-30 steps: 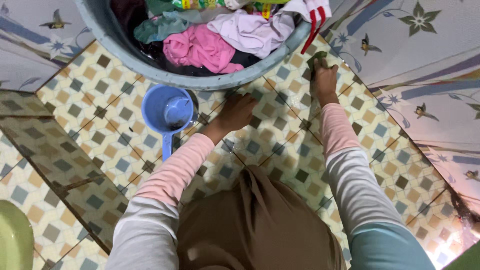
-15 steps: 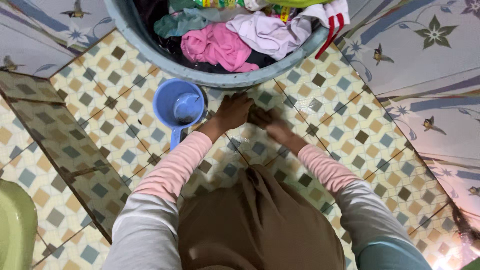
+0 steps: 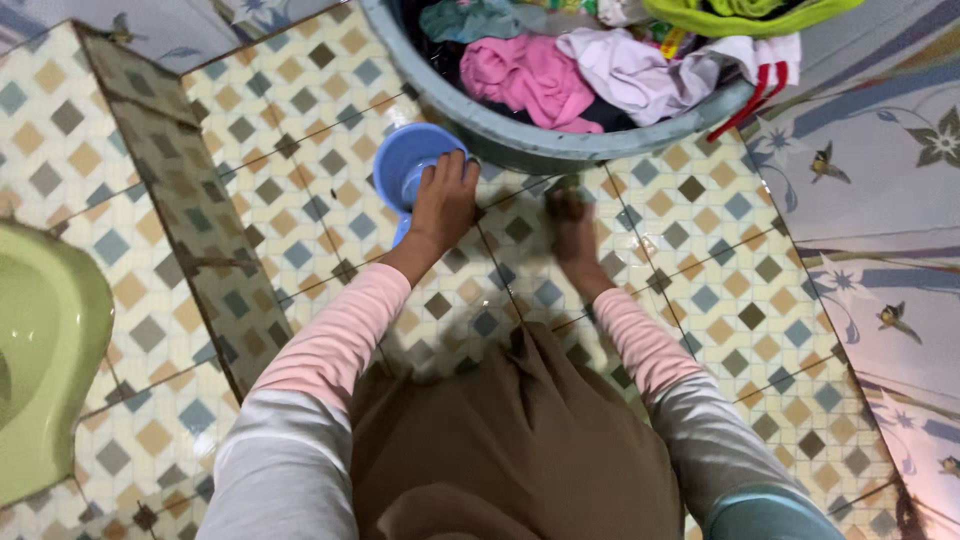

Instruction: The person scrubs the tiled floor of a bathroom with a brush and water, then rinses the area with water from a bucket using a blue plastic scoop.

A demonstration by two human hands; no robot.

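Patterned tile floor (image 3: pixel 700 290) fills my view, glistening wet around the hands, so I judge the scrubbing is partway, with the drier tiles toward the step left. The grey basin (image 3: pixel 560 150) holds heaped laundry (image 3: pixel 570 70), untouched. The blue dipper (image 3: pixel 405 165) sits on the floor just beside the basin; my left hand (image 3: pixel 443 200) lies flat over its handle, fingers together. My right hand (image 3: pixel 572 222) presses a dark green scrub pad (image 3: pixel 560 187) onto the tiles, fingers curled around it.
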